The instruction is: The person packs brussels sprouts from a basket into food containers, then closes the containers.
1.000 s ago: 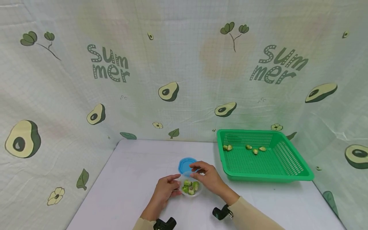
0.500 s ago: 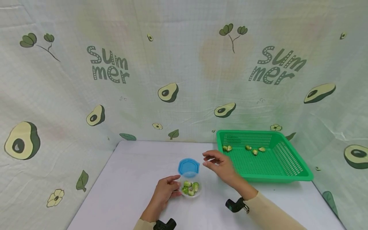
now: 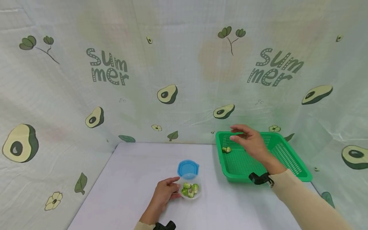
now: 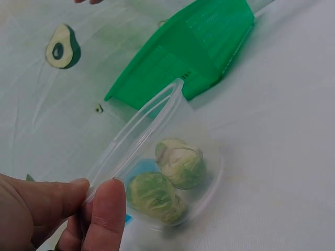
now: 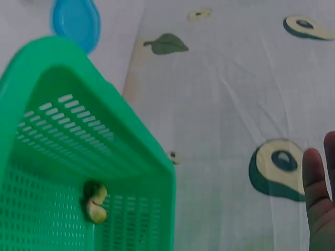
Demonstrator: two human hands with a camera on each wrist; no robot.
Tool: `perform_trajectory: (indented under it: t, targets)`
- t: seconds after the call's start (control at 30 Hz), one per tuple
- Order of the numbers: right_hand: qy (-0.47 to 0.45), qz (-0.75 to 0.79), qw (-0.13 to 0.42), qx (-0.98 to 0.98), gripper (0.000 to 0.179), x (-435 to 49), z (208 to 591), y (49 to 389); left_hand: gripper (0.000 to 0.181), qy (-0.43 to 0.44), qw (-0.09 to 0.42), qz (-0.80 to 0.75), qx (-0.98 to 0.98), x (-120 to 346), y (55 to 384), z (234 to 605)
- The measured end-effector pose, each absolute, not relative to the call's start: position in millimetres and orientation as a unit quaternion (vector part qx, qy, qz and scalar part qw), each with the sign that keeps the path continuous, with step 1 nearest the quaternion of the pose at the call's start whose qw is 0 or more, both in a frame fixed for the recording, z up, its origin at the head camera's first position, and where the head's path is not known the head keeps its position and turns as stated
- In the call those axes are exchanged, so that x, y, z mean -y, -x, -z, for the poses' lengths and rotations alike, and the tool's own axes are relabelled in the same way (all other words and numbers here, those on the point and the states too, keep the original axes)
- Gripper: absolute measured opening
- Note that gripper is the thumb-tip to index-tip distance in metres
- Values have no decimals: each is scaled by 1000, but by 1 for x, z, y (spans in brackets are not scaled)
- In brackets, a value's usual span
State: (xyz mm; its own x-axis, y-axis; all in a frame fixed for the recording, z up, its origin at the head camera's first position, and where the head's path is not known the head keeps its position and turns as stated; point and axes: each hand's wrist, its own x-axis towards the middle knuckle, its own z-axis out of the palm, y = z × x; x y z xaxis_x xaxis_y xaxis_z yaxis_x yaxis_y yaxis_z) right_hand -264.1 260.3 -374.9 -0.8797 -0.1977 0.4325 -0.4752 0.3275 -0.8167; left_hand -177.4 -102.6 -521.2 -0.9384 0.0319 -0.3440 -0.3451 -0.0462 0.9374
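My left hand [image 3: 166, 192] pinches the rim of a small clear plastic tub [image 4: 201, 123] between thumb and fingers. Inside the tub sit several Brussels sprouts [image 3: 190, 190]; two show through its wall in the left wrist view. Above the green basket [image 3: 234, 171] my right hand [image 3: 249, 140] hovers, fingers loosely bent and apart from the thumb, holding nothing. A pair of Brussels sprouts [image 5: 96, 201] lies in a corner of the basket. The hand and forearm hide much of the basket's floor in the head view.
A blue lid [image 3: 188, 168] lies on the white table [image 3: 143, 159], just behind the tub. The basket occupies the table's back right. A printed cloth [image 3: 187, 64] with avocados hangs behind and along both sides.
My right hand has left the tub and moved right and up, over the basket. The left hand has kept its hold on the tub, which stays in about the same place.
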Motion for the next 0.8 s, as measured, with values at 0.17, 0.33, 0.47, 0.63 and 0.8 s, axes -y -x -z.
perform_trajectory:
  t: [0.17, 0.33, 0.47, 0.63, 0.8]
  targets:
    - [-172, -529, 110, 823, 43, -291, 370, 281, 46, 117, 137, -711, -680, 104, 178, 524]
    - [-148, -501, 99, 847, 49, -309, 373, 292, 45, 123, 140, -710, -680, 104, 178, 525]
    - [-124, -477, 87, 866, 53, -323, 379, 301, 45, 119, 139, -713, -677, 104, 177, 524]
    - [-97, -453, 46, 885, 61, -340, 391, 313, 44, 113, 136, -715, -676, 104, 178, 523]
    - [-77, -432, 5, 899, 64, -356, 408, 325, 44, 112, 134, -716, -676, 104, 178, 521]
